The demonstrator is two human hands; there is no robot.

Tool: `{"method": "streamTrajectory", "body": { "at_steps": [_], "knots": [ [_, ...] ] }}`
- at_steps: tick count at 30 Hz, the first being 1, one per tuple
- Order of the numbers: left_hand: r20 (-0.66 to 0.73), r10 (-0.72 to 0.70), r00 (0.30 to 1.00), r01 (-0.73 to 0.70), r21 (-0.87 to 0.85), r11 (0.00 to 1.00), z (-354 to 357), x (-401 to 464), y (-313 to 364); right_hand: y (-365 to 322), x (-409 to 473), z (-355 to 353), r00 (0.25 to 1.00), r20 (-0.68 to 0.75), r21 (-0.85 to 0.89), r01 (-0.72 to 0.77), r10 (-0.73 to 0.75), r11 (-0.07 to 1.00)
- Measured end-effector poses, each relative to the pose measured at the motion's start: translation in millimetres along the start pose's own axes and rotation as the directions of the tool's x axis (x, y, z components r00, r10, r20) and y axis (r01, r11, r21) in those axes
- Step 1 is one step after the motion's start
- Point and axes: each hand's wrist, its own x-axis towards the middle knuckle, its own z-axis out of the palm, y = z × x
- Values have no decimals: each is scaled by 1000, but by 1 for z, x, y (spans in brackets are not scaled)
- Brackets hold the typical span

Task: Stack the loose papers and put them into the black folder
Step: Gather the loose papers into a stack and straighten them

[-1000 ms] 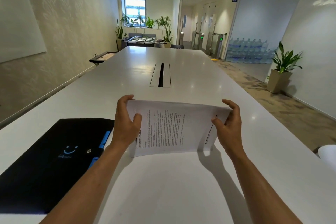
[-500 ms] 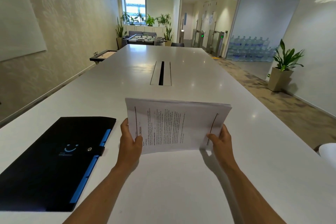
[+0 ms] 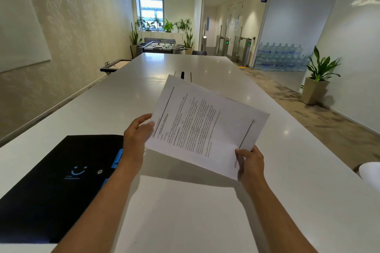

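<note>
Both hands raised: left hand (image 3: 136,135), right hand (image 3: 249,162) gripping tilted papers (image 3: 203,127).

Papers (image 3: 205,127): matt white sheets, printed black text. Folder (image 3: 61,181): matt black, looks plastic, blue strip, small shiny metal snap. Table (image 3: 185,222): smooth white, glossy, reflects ceiling lights.

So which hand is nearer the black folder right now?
Left. The left hand holds the paper stack's left edge just above the black folder's far corner; the right hand grips the opposite side.
</note>
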Motion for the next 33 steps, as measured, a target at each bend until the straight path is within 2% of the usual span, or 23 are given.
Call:
{"method": "streamTrajectory", "body": {
  "at_steps": [3,6,9,12,16,18,20,22,23,25,27,29,33],
  "knots": [
    [1,-81,997,79,-237,968,23,-16,-1,7,-5,12,997,-63,95,-46,52,994],
    [39,-84,996,92,-312,946,57,-36,-8,16,-17,27,982,-119,166,-125,146,978],
    [-77,-113,991,77,-371,925,84,-49,-13,32,-33,41,971,-104,224,-187,215,956],
    [-253,-105,962,13,-342,940,93,-54,-12,43,-47,47,970,-48,294,-214,238,931],
    [-219,25,975,-65,-177,982,86,-51,-5,41,-52,41,974,29,290,-225,226,930],
    [-179,79,981,-98,-100,990,80,-46,2,34,-51,36,984,37,209,-177,173,962],
    [-143,129,981,-132,-12,991,73,-40,9,23,-47,29,992,-30,131,-118,123,984],
    [-73,179,981,-174,70,982,65,-35,18,8,-41,21,995,-103,-8,-1,1,1000],
    [-26,197,980,-194,101,976,62,-33,23,0,-39,19,990,-93,-126,91,-103,988],
    [70,216,974,-224,143,964,57,-30,31,-19,-37,18,960,42,-282,276,-276,919],
    [148,206,967,-228,153,962,55,-30,37,-40,-38,25,923,204,-295,376,-327,878],
    [201,201,959,-230,136,964,58,-32,42,-58,-41,34,891,293,-283,428,-347,859],
    [214,231,949,-247,54,967,63,-37,54,-76,-49,47,833,311,-233,533,-457,813]
  ]
}}
